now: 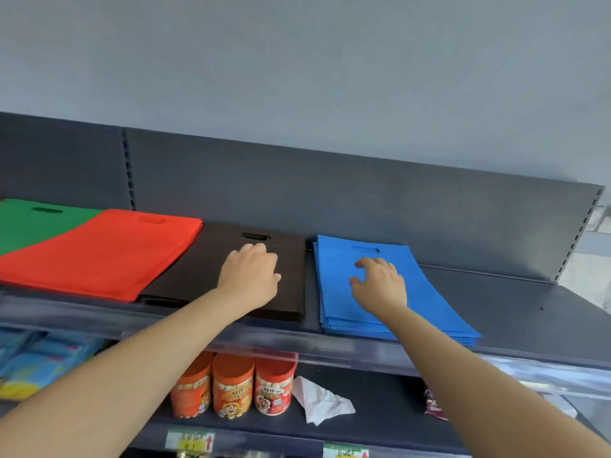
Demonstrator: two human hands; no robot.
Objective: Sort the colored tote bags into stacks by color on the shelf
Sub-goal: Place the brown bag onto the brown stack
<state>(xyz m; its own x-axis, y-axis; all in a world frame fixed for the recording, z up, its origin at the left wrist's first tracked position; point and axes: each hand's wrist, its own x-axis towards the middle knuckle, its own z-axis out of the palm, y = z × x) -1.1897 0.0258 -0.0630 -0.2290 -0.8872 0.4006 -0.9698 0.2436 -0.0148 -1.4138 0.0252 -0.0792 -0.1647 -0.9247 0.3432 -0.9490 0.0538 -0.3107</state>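
Observation:
Four flat stacks of tote bags lie side by side on the dark top shelf (502, 309). From the left: a green stack (29, 226), a red stack (99, 256) overlapping it, a dark brown stack (198, 269) and a blue stack (429, 305). My left hand (249, 276) rests on the brown stack just below its handle slot, fingers bent down onto the fabric. My right hand (380, 282) lies on the blue stack below its handle cut-out, fingers spread and pressing the top bag.
The shelf's grey back panel (363, 200) rises behind the stacks. Bare shelf surface shows right of the blue bags. On the shelf below stand three orange snack jars (231, 388), a crumpled white paper (320, 401) and blue packets (39, 361) at the left.

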